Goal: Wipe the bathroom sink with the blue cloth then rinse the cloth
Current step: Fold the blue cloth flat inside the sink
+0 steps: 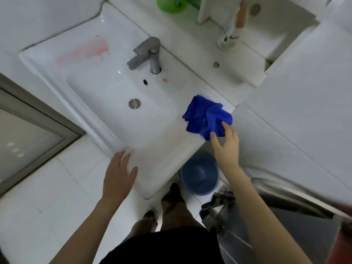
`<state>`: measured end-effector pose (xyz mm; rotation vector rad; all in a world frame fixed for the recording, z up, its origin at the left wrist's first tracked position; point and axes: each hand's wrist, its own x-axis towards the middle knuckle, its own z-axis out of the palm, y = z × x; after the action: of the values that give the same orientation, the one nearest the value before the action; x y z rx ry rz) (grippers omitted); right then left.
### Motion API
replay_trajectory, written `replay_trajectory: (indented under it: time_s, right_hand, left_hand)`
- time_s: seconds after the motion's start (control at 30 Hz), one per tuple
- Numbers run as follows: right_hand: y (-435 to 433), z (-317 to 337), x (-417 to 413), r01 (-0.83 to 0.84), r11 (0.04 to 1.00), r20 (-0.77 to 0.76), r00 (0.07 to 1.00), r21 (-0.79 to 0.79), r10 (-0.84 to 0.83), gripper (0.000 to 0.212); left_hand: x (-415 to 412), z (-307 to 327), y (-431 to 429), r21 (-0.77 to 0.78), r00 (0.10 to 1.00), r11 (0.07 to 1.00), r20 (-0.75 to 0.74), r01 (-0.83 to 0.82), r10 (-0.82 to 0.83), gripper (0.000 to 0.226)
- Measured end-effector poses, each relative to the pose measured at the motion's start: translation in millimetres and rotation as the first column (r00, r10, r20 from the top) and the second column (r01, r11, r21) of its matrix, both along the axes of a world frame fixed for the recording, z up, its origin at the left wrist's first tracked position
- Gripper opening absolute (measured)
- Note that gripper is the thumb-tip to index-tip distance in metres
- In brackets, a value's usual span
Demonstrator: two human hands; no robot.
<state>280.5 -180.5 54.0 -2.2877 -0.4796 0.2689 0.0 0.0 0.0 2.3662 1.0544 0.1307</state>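
White sink (99,88) rim: blue cloth (205,117), right hand (226,147) touching it, fingers straight; left hand (119,176) flat at front edge; bucket (199,174) below.

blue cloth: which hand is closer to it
Right. The right hand has its fingertips at the near edge of the blue cloth, on the right side of the sink; the left hand is at the sink's front edge, far from it.
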Motion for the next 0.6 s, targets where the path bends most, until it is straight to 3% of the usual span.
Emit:
replay_trajectory:
  time_s: [0.1,0.23,0.33,0.43,0.6]
  right_hand:
    - [19,-17,46,-0.066,0.981,0.073,0.994,-0.182,0.081,0.067]
    - [41,-39,81,-0.081,0.917,0.136,0.980,-0.390,0.144,0.078]
    - [48,-48,83,-0.026,0.898,0.191,0.974,-0.440,0.122,0.078]
    - [48,-52,76,0.003,0.917,0.099,0.994,-0.400,0.041,0.067]
    - [43,-51,61,0.186,0.982,-0.252,0.949,-0.045,-0.191,0.031]
  left_hand:
    - [9,-7,-3,-0.114,0.977,0.973,-0.092,-0.203,0.193,0.053]
    - [1,-28,-10,-0.015,0.985,0.986,-0.060,-0.164,0.162,0.051]
    - [-1,-33,-9,-0.006,0.981,0.982,-0.055,-0.187,0.187,0.050]
    - [1,-32,-9,0.014,0.982,0.983,-0.028,-0.184,0.185,0.049]
    - [0,-27,-7,0.002,0.984,0.984,-0.020,-0.178,0.178,0.049]
